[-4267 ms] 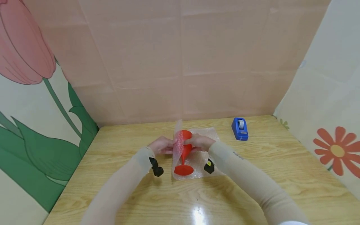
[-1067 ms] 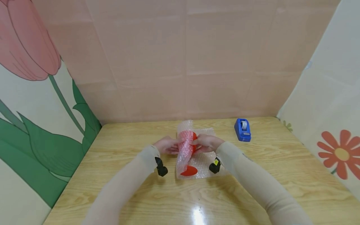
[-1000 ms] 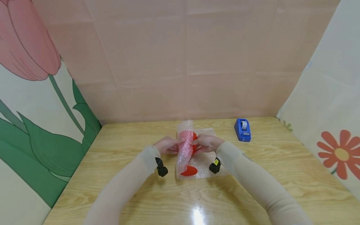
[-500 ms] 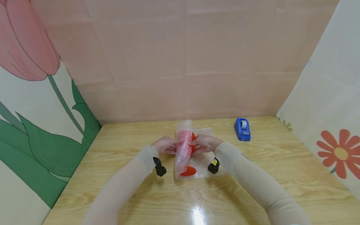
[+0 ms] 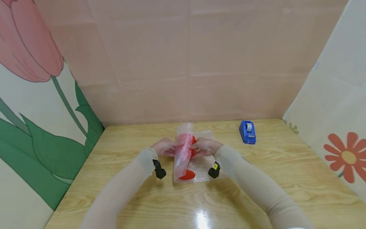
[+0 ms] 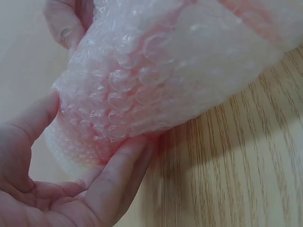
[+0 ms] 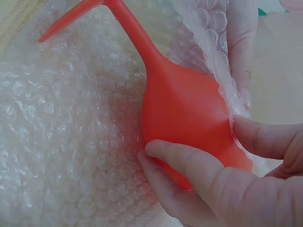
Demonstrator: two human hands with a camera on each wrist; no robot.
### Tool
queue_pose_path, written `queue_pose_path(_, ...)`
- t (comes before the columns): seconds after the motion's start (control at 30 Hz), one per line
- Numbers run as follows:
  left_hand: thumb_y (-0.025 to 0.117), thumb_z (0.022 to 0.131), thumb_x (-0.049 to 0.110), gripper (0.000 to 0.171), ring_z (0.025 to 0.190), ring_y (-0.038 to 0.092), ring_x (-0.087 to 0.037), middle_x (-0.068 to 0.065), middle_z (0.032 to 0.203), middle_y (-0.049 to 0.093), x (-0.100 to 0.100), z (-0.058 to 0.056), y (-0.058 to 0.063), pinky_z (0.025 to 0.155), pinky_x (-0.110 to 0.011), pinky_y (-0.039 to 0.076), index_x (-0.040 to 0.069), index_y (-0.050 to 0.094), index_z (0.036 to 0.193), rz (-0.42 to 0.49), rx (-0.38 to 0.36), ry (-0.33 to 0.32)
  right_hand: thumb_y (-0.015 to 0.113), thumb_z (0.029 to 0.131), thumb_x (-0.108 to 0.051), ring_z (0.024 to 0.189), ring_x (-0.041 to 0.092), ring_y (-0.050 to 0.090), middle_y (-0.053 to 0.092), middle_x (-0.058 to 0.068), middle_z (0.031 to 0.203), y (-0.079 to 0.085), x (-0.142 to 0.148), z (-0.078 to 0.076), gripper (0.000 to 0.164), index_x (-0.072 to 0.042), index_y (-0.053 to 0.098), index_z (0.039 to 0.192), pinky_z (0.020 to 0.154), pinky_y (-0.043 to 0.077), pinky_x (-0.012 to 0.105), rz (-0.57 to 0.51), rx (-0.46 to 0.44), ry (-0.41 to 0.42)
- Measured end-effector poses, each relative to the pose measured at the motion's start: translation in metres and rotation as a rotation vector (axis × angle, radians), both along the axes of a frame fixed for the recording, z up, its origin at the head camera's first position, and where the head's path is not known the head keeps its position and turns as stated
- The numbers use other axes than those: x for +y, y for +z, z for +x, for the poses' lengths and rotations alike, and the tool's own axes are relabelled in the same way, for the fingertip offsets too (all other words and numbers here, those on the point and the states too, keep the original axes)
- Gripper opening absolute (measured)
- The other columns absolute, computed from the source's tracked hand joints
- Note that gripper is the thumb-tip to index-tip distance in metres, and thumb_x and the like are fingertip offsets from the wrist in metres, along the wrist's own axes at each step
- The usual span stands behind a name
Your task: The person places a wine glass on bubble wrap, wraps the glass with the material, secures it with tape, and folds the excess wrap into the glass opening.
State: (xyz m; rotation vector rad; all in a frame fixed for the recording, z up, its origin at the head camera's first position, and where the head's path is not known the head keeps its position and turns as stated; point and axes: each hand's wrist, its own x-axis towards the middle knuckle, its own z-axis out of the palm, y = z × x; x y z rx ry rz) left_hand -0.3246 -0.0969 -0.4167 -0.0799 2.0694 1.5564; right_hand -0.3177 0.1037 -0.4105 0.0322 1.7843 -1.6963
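A red goblet (image 7: 184,109) with a round foot and thin stem lies on its side on a sheet of bubble wrap (image 7: 71,142). The wrap's left part is folded over the goblet's cup and stem; the red foot shows at the near end in the head view. My left hand (image 5: 166,147) grips the wrapped cup from the left, thumb on top and fingers beneath. From the right, my right hand (image 5: 206,146) holds the cup; its thumb presses the wrap's edge and its fingers lie along the red side.
A blue tape dispenser (image 5: 247,133) with a roll of clear tape stands at the back right of the wooden table (image 5: 160,203). Behind the table hangs a pinkish backdrop (image 5: 143,63). Flower-printed sheets flank both sides.
Since the earliest frame, the wrap's raised left flap has come down over the goblet's cup and stem. In the last half second, hands and bundle have shifted slightly left.
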Motion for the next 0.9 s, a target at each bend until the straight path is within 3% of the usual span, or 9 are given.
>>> queue_pose_path(0.17,0.069,0.082,0.038,0.059,0.094,0.062,-0.026,-0.019,0.108,0.060,0.005,0.001,-0.002,0.079,-0.034,0.054,-0.009,0.054,0.114,0.001,0.034,-0.028,0.050,0.093,-0.003,0.091,0.027,0.055,0.053,0.015,0.101,0.000,0.006,0.000,0.028,0.007,0.038,0.117,0.091,0.046,0.046,0.071,0.037,0.011)
queue_pose_path(0.27,0.069,0.082,0.038,0.050,0.085,0.063,-0.022,-0.015,0.098,0.063,0.010,0.002,-0.002,0.076,-0.033,0.054,-0.006,0.057,0.103,-0.005,0.072,-0.057,0.054,0.091,-0.004,0.076,0.019,0.051,0.050,0.005,0.081,0.000,0.010,-0.001,0.018,0.003,0.043,0.104,0.090,0.046,0.043,0.168,0.113,0.016)
queue_pose_path(0.37,0.068,0.083,0.036,0.041,0.077,0.063,-0.019,-0.011,0.089,0.064,0.014,0.004,-0.001,0.073,-0.034,0.055,-0.003,0.059,0.092,-0.014,0.117,-0.084,0.056,0.090,-0.004,0.071,0.015,0.046,0.046,0.002,0.075,0.000,0.013,-0.001,0.019,0.005,0.046,0.102,0.086,0.045,0.040,0.232,0.165,0.002)
queue_pose_path(0.5,0.067,0.083,0.033,0.037,0.075,0.063,-0.020,-0.009,0.085,0.063,0.020,0.008,0.004,0.073,-0.035,0.054,-0.002,0.058,0.089,-0.029,0.161,-0.100,0.055,0.089,0.003,0.070,0.015,0.051,0.045,0.010,0.091,0.000,0.014,0.000,0.052,0.012,0.023,0.129,0.089,0.047,0.040,0.184,0.154,-0.066)
queue_pose_path(0.6,0.067,0.083,0.032,0.037,0.075,0.063,-0.021,-0.009,0.084,0.063,0.023,0.010,0.007,0.073,-0.036,0.054,-0.003,0.058,0.090,-0.060,0.178,-0.095,0.054,0.086,0.013,0.067,0.017,0.054,0.036,0.022,0.110,0.000,0.014,0.002,0.066,0.004,0.007,0.131,0.083,0.051,0.039,0.131,0.166,-0.128)
queue_pose_path(0.73,0.068,0.081,0.035,0.039,0.074,0.063,-0.021,-0.010,0.084,0.063,0.025,0.011,0.009,0.076,-0.039,0.054,-0.002,0.059,0.090,-0.112,0.189,-0.082,0.052,0.085,0.016,0.069,0.020,0.054,0.027,0.029,0.121,0.002,0.015,0.005,0.054,-0.002,0.014,0.118,0.080,0.052,0.040,0.146,0.220,-0.105)
queue_pose_path(0.9,0.069,0.080,0.038,0.044,0.076,0.063,-0.022,-0.011,0.088,0.063,0.026,0.010,0.009,0.078,-0.041,0.053,-0.002,0.058,0.095,-0.145,0.188,-0.075,0.050,0.087,0.014,0.075,0.021,0.055,0.029,0.026,0.124,0.004,0.017,0.007,0.045,-0.005,0.021,0.117,0.087,0.048,0.045,0.160,0.257,-0.042)
